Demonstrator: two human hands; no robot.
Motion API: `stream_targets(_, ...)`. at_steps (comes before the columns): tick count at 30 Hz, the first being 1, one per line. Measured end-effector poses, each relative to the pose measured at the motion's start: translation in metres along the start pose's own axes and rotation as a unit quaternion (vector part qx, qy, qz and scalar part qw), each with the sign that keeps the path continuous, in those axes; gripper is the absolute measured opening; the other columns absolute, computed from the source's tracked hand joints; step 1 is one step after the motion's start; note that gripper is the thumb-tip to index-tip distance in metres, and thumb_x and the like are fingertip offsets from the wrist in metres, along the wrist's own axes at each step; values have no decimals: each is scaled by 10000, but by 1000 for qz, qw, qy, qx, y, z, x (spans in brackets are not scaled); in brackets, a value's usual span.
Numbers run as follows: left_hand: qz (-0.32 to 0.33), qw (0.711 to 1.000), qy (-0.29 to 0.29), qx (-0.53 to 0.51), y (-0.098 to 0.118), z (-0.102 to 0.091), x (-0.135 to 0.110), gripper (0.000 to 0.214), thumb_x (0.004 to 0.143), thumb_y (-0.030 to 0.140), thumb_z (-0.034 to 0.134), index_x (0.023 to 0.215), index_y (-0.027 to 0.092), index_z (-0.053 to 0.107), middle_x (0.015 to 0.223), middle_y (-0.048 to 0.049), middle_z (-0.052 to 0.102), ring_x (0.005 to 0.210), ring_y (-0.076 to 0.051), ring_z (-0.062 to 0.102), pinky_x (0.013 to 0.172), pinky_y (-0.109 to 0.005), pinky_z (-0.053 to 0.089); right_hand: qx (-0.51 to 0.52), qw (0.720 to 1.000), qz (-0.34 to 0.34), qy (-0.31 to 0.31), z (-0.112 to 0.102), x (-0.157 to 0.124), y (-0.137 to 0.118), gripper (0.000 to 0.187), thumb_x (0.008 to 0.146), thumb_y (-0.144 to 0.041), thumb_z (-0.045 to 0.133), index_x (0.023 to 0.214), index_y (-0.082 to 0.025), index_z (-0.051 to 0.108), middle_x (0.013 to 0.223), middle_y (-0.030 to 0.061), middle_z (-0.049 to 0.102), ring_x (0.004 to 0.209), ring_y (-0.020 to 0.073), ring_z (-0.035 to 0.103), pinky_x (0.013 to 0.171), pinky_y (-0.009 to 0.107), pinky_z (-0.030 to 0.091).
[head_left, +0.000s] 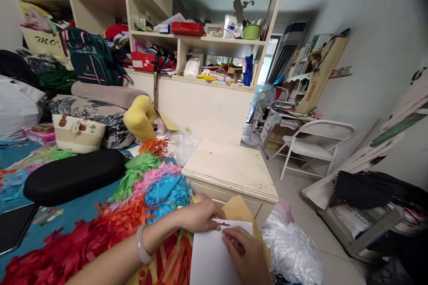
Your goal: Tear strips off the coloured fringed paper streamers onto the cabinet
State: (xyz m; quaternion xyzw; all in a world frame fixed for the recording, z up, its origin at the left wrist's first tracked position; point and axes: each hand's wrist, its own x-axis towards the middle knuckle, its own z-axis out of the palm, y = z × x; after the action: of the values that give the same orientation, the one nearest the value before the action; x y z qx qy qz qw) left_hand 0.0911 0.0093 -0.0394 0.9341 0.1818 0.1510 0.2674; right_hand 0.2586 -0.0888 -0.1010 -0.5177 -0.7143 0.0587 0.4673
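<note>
A white sheet of paper lies at the bottom centre, over a yellow-orange sheet that sticks out behind it. My left hand, with a pale bangle at the wrist, grips the white sheet's top edge, its thumb on the paper. Low over the same sheet, my right hand has thumb and forefinger pinched together; what they hold is too small to make out. Between the fingertips of both hands a small reddish-brown mark or piece shows on the paper. Red shredded streamers and blue streamers lie beside my left arm.
A cream cabinet stands just ahead. Left on the bed are a black case, a tablet or phone and a straw bag. White tinsel sits at right. Beyond are a folding chair and a fan.
</note>
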Motion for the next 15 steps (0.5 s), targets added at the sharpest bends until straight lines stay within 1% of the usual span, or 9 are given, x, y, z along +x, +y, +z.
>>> stream_targets(3,1,1000,-4,12,0,-1,0,146,834,228,620,931,212,728,907,-31,747,896,-206,627,817,-251,419,-13,1000,-10,20,1,0,0,412,928,-488,436,819,-194,703,698,50,684,507,162,577,489,266,481)
stream_targets(5,0,1000,-6,19,1,-1,0,146,832,216,619,931,213,727,903,-27,749,894,-206,631,824,-254,418,-2,1000,-4,18,0,-1,0,404,915,-492,459,812,-193,711,688,51,683,507,161,576,481,261,481)
stream_targets(7,-2,1000,-9,25,2,-2,1,141,825,204,623,920,215,728,890,-22,751,885,-205,637,832,-258,418,35,999,23,7,-3,-1,1,394,881,-510,513,777,-192,721,657,47,676,491,157,570,449,247,475)
stream_targets(9,-6,999,-8,31,3,-2,1,139,820,192,626,912,212,727,887,-24,752,877,-207,642,841,-265,416,92,993,70,-13,-7,0,2,398,828,-543,575,754,-186,733,638,49,678,498,161,589,433,232,485)
stream_targets(11,-11,999,-8,35,3,-3,1,134,808,185,638,904,210,729,876,-24,754,855,-206,649,836,-269,419,138,984,108,-37,-11,1,2,404,788,-561,618,765,-179,746,656,60,699,545,178,633,465,231,520)
stream_targets(13,-14,999,-10,37,2,-3,2,135,793,180,652,899,210,731,869,-22,756,833,-203,654,828,-269,423,153,979,122,-55,-12,1,0,385,767,-546,649,770,-176,756,659,63,708,559,183,644,481,232,531)
stream_targets(15,-15,999,-11,38,1,-3,2,142,788,173,656,902,212,732,876,-19,758,832,-200,657,834,-269,422,131,984,108,-57,-10,2,-3,356,771,-514,655,745,-175,759,608,50,683,507,166,609,444,223,501)
